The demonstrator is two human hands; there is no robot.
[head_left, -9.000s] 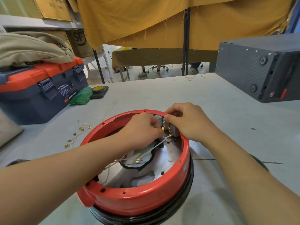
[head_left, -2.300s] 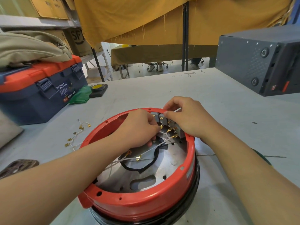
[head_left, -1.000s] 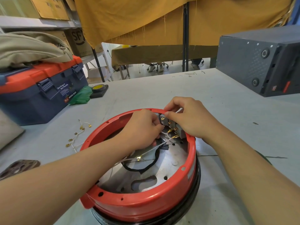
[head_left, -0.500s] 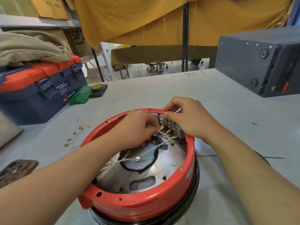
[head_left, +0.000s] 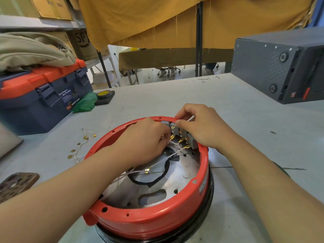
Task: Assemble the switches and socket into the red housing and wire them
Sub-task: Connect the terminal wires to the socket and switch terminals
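Grey table (head_left: pixel 175 95) unchanged; both hands still at switches (head_left: pixel 177 132), red housing (head_left: pixel 149 221).

Grey switches (head_left: pixel 177 131) with brass terminals inside round red housing (head_left: pixel 150 220)

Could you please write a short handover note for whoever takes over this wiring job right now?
Left hand: inside the red housing, pinching a white wire at the switches.
Right hand: steadying the switches on the far rim, pinching another wire end.
Done: switches seated; some brass terminals connected.
Left: a loose terminal inside; spare wires lie on the table. Socket not visible.
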